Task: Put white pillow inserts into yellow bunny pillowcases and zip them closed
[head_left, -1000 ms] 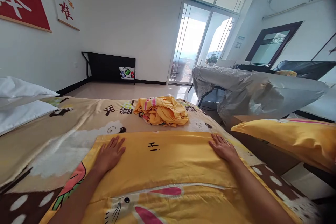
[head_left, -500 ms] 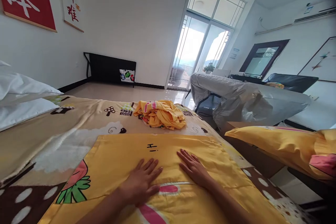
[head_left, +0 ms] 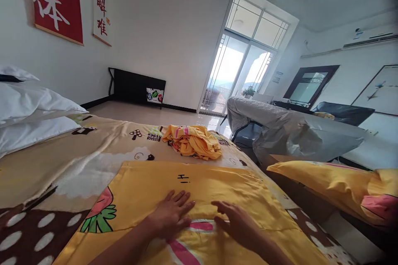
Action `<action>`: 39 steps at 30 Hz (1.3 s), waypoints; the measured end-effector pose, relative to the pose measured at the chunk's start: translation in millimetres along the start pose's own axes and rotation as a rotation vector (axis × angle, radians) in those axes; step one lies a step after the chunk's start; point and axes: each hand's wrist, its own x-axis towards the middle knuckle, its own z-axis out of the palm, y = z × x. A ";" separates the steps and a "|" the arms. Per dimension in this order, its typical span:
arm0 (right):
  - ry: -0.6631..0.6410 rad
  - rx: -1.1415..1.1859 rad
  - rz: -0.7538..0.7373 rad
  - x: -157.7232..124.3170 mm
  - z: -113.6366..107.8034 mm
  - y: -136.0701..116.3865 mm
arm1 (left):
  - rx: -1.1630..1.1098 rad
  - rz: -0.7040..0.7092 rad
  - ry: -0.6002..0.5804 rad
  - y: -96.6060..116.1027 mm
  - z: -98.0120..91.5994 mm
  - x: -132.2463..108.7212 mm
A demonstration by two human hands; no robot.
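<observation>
Yellow printed cloth [head_left: 141,190] lies spread under both your hands, near the middle of the bed. Your left hand [head_left: 172,214] is open, palm down, fingers fanned, pressed on the cloth just below the black "Hi" lettering; nothing gripped. Your right hand [head_left: 234,221] is half open, index finger reaching forward, thumb split off from it, other fingers curled in. It has hold of nothing; hard to tell from this angle whether its fingertips touch the cloth or sit just above it.

Between your hands: a pink-and-white rabbit ear print, with a second pink ear nearer you, partly behind your left wrist. Pink-and-green carrot print on the cloth's left border. Far edge is laid fairly straight; wrinkles run across the right half.

Beneath it you've got a beige blanket [head_left: 102,149] with sheep, mushroom and white-dotted brown patterns. Just beyond the cloth's far edge, a crumpled yellow fabric bundle [head_left: 195,143] sits on the blanket. White pillows [head_left: 43,105] are stacked at your left. Off the bed's right side, a yellow pillow [head_left: 326,180] with a pink patch. Farther out, a table under grey plastic sheeting [head_left: 289,128], then glass doors [head_left: 231,68].
</observation>
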 end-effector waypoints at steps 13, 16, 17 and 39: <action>0.638 -0.227 -0.348 -11.4 96.1 -34.6 | 0.051 -0.038 -0.047 -7.9 7.5 7.0; 0.596 -0.100 -0.245 -5.0 93.1 -43.1 | 0.102 -0.090 -0.035 3.0 4.2 13.3; 0.569 -0.060 -0.214 -3.6 90.3 -45.6 | 0.125 -0.104 -0.033 7.5 2.9 17.4; 0.332 -0.100 -0.608 -0.2 82.7 -51.0 | 0.356 0.127 0.166 12.1 1.2 67.6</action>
